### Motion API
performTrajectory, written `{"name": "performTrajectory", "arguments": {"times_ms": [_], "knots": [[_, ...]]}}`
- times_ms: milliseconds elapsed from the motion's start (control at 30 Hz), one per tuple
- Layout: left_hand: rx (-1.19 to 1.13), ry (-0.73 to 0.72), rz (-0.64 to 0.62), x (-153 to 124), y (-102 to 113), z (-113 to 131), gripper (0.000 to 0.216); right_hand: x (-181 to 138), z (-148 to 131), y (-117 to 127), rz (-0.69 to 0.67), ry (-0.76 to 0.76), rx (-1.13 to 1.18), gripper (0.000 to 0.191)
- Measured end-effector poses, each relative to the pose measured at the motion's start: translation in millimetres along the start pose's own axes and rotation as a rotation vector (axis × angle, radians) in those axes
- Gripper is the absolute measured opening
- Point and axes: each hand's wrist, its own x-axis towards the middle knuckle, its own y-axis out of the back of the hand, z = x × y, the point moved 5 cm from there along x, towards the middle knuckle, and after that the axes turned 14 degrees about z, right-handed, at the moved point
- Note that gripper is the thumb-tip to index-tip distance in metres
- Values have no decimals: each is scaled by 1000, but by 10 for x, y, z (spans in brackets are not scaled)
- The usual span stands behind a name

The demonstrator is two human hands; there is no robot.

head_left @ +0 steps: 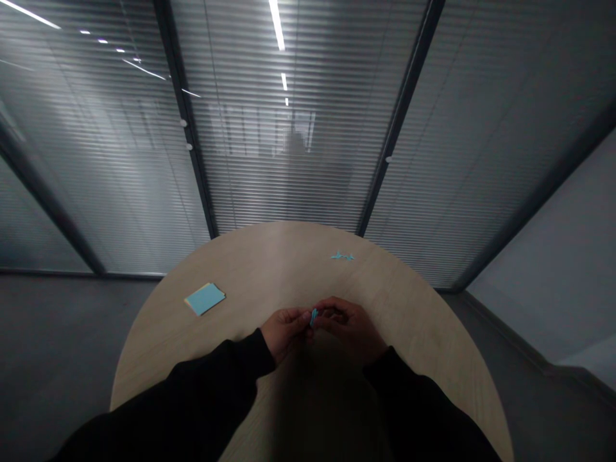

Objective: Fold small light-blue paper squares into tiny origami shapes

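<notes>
Between the fingertips of both hands is a small piece of folded blue paper, held just above the table. My left hand pinches it from the left with thumb and fingers closed. From the right, my right hand curls around it, fingers bent and fingertips touching its edge. The exact shape of the folded paper is too small to make out, and part of it is hidden by the fingers.
A round wooden table lies under my hands. To the left rests a stack of blue and yellow paper sheets. Small blue folded paper pieces lie toward the far right. Glass panels with blinds stand behind the table.
</notes>
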Motion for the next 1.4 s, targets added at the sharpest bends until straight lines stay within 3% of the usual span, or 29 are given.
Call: {"name": "performTrajectory", "arguments": {"times_ms": [300,433,600,1200,1400], "knots": [[-8,34,14,-40,-38,32,40,-6,-6,-8,18,64,-75,26],[38,0,48,-10,-16,30,42,-15,-90,9,124,263,-168,28],[75,-36,71,30,5,7,43,-67,-214,6,143,521,-325,11],[66,-30,96,29,36,3,45,-136,-326,-20,150,796,-716,13],[118,-61,95,9,16,30,42,-134,-346,-30,91,801,-728,12]]}}
